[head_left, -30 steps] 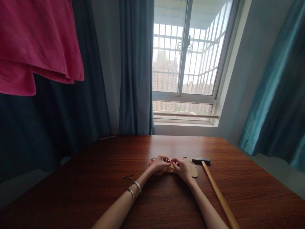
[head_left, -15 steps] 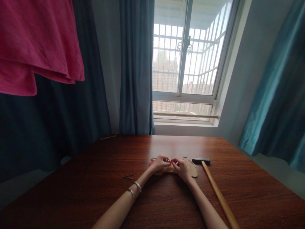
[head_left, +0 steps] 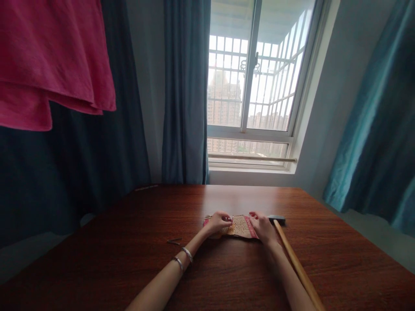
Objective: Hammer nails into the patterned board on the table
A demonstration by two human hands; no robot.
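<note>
A small flat tan piece with dots and pink-red edges (head_left: 239,225) lies on the wooden table (head_left: 129,259). My left hand (head_left: 218,222), bracelets on its wrist, has its fingers curled on the piece's left end. On the right end rests my right hand (head_left: 264,228), fingers bent over the pink edge. Both hands hold the piece down against the table top. What lies under it is hidden.
A hammer with a dark head (head_left: 277,219) and long wooden handle (head_left: 296,265) lies just right of my right hand. Thin dark pins (head_left: 175,240) lie left of my left forearm. A pink cloth (head_left: 52,65) hangs upper left; curtains frame a barred window (head_left: 253,82).
My right hand has moved right, from the middle of the piece to its right end near the hammer head. The piece now shows between the hands. The left hand stayed put.
</note>
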